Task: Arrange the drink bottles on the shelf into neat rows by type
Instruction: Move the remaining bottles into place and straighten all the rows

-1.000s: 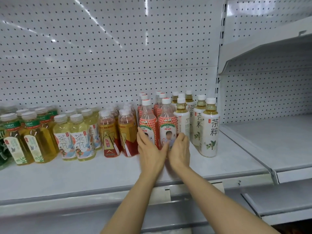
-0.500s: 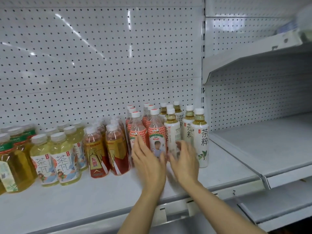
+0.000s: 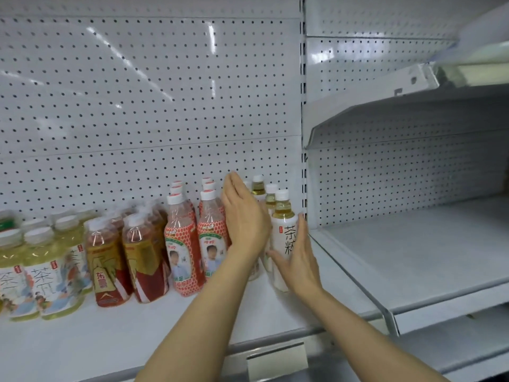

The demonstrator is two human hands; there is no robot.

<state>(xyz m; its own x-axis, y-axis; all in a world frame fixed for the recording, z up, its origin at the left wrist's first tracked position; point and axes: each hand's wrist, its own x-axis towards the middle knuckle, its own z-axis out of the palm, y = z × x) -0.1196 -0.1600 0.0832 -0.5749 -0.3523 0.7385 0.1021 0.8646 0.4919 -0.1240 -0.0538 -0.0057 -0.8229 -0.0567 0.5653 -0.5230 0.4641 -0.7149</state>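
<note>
Drink bottles stand in rows on the white shelf (image 3: pixel 115 329). From left: pale yellow tea bottles (image 3: pixel 52 274), amber bottles with red and gold labels (image 3: pixel 106 268), red-patterned bottles (image 3: pixel 180 249) with a child's picture, and white-labelled tea bottles (image 3: pixel 283 224) at the right end. My left hand (image 3: pixel 243 216), fingers straight, lies flat between the red-patterned row and the white-labelled row. My right hand (image 3: pixel 298 260), fingers straight, presses the right side of the front white-labelled bottle. Bottles behind my left hand are partly hidden.
A perforated white back panel (image 3: pixel 137 106) rises behind the bottles. A slotted upright (image 3: pixel 303 161) divides this bay from the one to the right, which has a bare lower shelf (image 3: pixel 413 252) and an upper shelf (image 3: pixel 399 111). A price tag holder (image 3: pixel 276 359) hangs on the front edge.
Both hands have moved right from the red-patterned bottles to either side of the white-labelled row. The left hand rose and reached deeper. The camera shifted right and closer.
</note>
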